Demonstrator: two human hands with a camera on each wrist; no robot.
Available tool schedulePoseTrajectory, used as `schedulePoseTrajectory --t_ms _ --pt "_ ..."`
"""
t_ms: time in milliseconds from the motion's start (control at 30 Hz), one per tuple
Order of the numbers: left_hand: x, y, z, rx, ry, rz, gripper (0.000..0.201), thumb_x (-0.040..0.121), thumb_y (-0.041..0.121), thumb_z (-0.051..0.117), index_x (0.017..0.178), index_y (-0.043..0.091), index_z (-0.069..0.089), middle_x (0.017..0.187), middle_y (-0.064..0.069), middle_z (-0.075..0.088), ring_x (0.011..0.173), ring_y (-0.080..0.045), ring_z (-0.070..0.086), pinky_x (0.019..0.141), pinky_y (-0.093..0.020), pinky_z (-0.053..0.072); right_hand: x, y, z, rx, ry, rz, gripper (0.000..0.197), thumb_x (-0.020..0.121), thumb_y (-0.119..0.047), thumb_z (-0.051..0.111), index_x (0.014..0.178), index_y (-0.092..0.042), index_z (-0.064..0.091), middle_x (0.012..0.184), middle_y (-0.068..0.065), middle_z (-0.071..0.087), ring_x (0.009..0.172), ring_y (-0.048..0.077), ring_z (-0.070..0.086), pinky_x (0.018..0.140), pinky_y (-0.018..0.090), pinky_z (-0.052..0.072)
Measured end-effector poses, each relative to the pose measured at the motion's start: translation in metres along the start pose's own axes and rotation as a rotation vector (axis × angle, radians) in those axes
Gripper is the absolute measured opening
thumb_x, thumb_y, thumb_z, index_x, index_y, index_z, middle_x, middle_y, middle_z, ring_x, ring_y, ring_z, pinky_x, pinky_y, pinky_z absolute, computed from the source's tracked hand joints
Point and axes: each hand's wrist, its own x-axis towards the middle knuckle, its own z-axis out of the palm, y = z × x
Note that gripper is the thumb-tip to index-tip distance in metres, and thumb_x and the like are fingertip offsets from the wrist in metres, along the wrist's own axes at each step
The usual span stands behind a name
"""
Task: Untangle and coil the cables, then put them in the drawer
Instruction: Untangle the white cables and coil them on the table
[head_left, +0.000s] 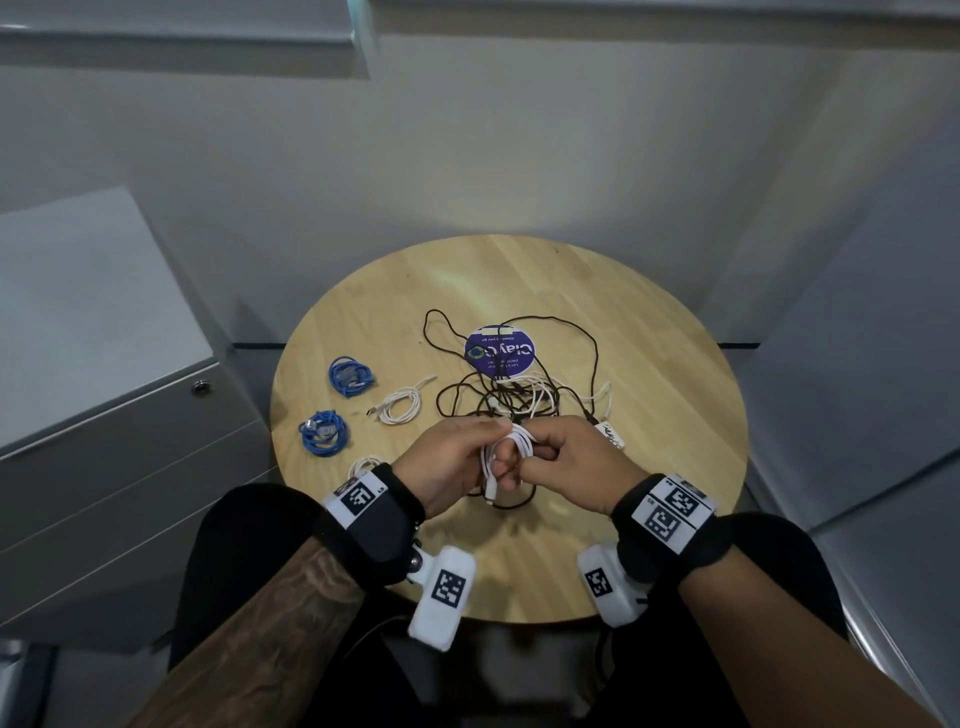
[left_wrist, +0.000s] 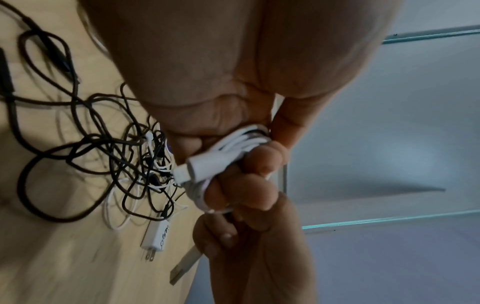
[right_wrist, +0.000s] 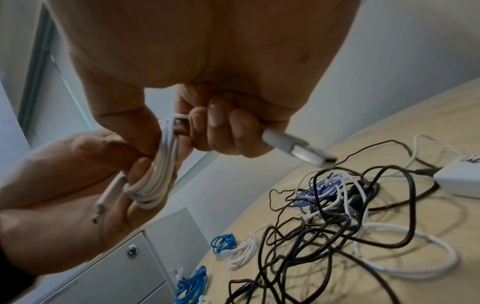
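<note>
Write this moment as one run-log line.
step: coiling | left hand: holds white cable coil | right hand: grips its USB end | tangle: on table | drawer: shut

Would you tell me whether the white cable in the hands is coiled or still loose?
Coiled: the white cable sits in tight loops around the left hand's fingers, while the right hand grips its USB end.

I'm seeing bare table lying open beyond and right of the cable tangle; blue coils and a white coil are crowding the left side toward the drawer cabinet.
</note>
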Motion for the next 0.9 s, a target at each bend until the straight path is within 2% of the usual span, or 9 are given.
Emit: schedulePoseTrajectory --t_ms 100,167,267,333,433,500,633,767,900 --pt "-0.002 -0.002 0.003 0.025 0.046 0.055 0.032 0.091 0.024 0.050 0.067 0.003 0.051 0.056 -0.007 0.040 0.052 -0.021 0.046 0.057 -0.026 0.043 -0.001 -0.004 -0.001 -0.043 -0.009 -0.021 0.020 0.086 0.014 0.057 0.094 0.003 0.071 0.084 -0.001 0.076 0.080 0.014 0.073 0.079 0.020 0.052" --pt "-0.002 -0.003 0.008 -0.086 0.106 0.022 0.034 0.096 0.022 0.049 0.066 0.006 0.045 0.058 -0.003 0.031 0.051 -0.016 0.034 0.053 -0.023 0.033 0.001 -0.002 -0.002 -0.057 0.015 -0.025 0.022 0.089 0.009 0.058 0.100 -0.004 0.072 0.092 -0.002 0.077 0.088 0.013 0.074 0.084 0.024 0.055" --pt "0.002 0.000 0.009 -0.186 0.240 0.016 0.035 0.101 0.019 0.038 0.067 0.010 0.039 0.059 -0.001 0.025 0.052 -0.014 0.022 0.049 -0.021 0.027 0.002 0.012 -0.006 -0.221 0.126 -0.046 0.011 0.093 -0.011 0.060 0.098 -0.018 0.067 0.075 -0.016 0.061 0.069 0.003 0.055 0.070 0.024 0.046" --pt "0.003 0.006 0.003 -0.227 0.275 0.035 0.032 0.100 0.017 0.034 0.069 0.011 0.038 0.059 0.000 0.025 0.052 -0.013 0.022 0.049 -0.021 0.026 0.002 0.019 -0.010 -0.200 0.214 -0.015 0.013 0.097 -0.011 0.056 0.101 -0.016 0.067 0.076 -0.013 0.057 0.066 0.006 0.051 0.066 0.022 0.043" --pt "0.004 0.007 -0.001 -0.218 0.257 0.036 0.031 0.101 0.016 0.032 0.070 0.012 0.039 0.057 0.001 0.027 0.049 -0.011 0.024 0.048 -0.020 0.025 0.004 0.023 -0.013 -0.254 0.312 -0.025 0.014 0.097 -0.010 0.061 0.099 -0.016 0.073 0.091 -0.004 0.065 0.080 0.005 0.061 0.076 0.017 0.046" --pt "0.005 0.006 0.003 -0.207 0.241 0.032 0.031 0.101 0.014 0.033 0.071 0.012 0.039 0.056 0.002 0.030 0.049 -0.010 0.025 0.047 -0.019 0.025 0.007 0.020 -0.011 -0.054 0.352 0.043 0.015 0.097 -0.007 0.062 0.098 -0.016 0.074 0.088 -0.001 0.072 0.082 0.011 0.067 0.076 0.021 0.051" --pt "0.004 0.007 0.002 -0.247 0.215 0.001 0.030 0.101 0.016 0.034 0.072 0.012 0.038 0.055 0.003 0.032 0.048 -0.009 0.026 0.046 -0.018 0.025 0.009 0.012 -0.006 0.411 0.362 0.160 0.016 0.097 0.001 0.055 0.100 -0.007 0.068 0.081 0.008 0.071 0.074 0.016 0.070 0.069 0.024 0.057" --pt "-0.003 0.012 0.001 -0.307 0.086 -0.096 0.034 0.098 0.024 0.038 0.067 0.012 0.041 0.058 0.001 0.023 0.049 -0.010 0.023 0.045 -0.018 0.029 0.012 0.008 -0.001 0.585 0.335 0.249 0.013 0.097 0.000 0.056 0.098 -0.007 0.066 0.075 0.007 0.069 0.063 0.013 0.066 0.064 0.025 0.058" --pt "-0.004 0.013 -0.001 -0.359 0.088 -0.081 0.033 0.098 0.027 0.041 0.068 0.012 0.041 0.059 0.001 0.024 0.049 -0.009 0.022 0.046 -0.016 0.027 0.011 0.010 0.010 0.574 0.288 0.299 0.013 0.095 -0.005 0.061 0.107 -0.009 0.064 0.080 0.008 0.067 0.062 0.014 0.063 0.055 0.023 0.051"
